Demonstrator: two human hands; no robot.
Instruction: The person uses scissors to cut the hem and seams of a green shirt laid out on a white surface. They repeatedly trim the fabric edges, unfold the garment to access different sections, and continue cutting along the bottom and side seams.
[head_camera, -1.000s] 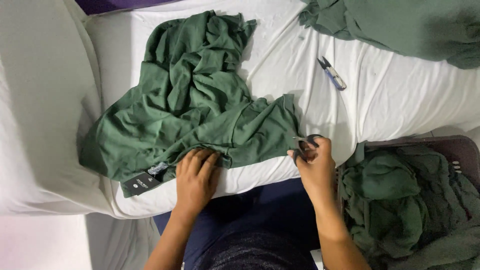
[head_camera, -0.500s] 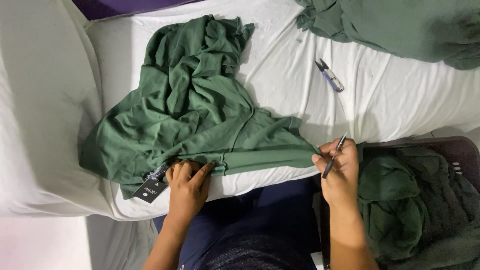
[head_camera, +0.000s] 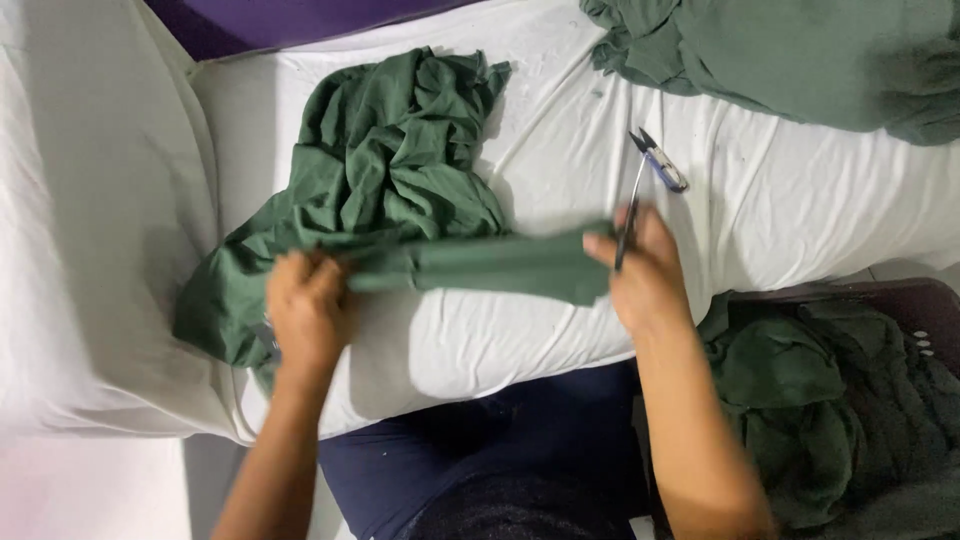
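Head view: the green garment (head_camera: 400, 190) lies crumpled on the white-sheeted counter (head_camera: 800, 220), its bulk toward the left half, while its lower edge is pulled into a taut band near the front edge. The left hand (head_camera: 305, 310) has its grip closed on the left end of that band; half a second ago it lay lower, at the front edge. The right hand (head_camera: 645, 270) pinches the band's right end and also holds a slim dark tool (head_camera: 628, 225) upright; it has risen and moved leftward from beside the basket. Small thread snips (head_camera: 658, 162) rest on the sheet just beyond the right hand, unmoved. More green cloth (head_camera: 790, 60) is heaped at the far right corner, and a dark basket of green fabric (head_camera: 830, 400) sits off the right front edge.
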